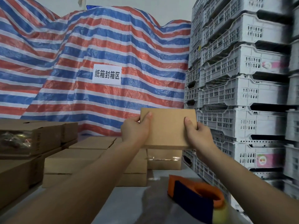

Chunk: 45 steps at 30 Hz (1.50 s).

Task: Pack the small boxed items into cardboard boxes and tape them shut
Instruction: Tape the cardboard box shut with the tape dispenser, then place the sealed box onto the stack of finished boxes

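Note:
A flat brown cardboard box [168,128] is held up in the air in front of me, its broad face toward the camera. My left hand [135,129] grips its left edge with the thumb on the face. My right hand [198,135] grips the right edge the same way. Below the held box, a row of closed cardboard boxes [76,160] sits on the table, one of them taped with clear tape [163,158]. An orange and dark blue tape dispenser [194,194] lies on the grey table [129,206] near my right forearm.
On the left stand stacked cardboard boxes [19,173], the top one open with wrapped items [14,139] inside. Tall stacks of grey plastic crates [242,88] wall off the right side. A striped blue, red and white tarp [97,46] with a paper sign [107,74] hangs behind.

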Available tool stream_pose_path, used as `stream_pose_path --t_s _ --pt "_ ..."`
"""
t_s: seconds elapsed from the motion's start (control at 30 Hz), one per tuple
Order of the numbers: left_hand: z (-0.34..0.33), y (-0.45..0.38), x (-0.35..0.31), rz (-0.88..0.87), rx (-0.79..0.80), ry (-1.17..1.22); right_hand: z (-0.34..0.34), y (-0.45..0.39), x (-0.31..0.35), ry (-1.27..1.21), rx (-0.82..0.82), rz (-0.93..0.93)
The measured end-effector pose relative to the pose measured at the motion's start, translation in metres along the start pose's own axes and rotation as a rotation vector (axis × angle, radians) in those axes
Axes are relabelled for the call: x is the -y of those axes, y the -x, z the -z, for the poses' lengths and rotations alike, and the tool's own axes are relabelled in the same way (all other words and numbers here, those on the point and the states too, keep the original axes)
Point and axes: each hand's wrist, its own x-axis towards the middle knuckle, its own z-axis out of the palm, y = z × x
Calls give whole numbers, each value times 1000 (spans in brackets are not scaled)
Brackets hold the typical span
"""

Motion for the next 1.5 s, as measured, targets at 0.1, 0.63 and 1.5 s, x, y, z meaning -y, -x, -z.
stream_pose_path --t_s 0.1,0.63,1.5 --pt "-24 -15 14 53 117 -105 2 -23 -17 96 -20 -44" --pt "-72 -31 88 -17 575 -791 -8 -81 -95 443 382 -657" --pt "-41 2 97 -683 499 -906 -9 -74 -109 711 350 -317"
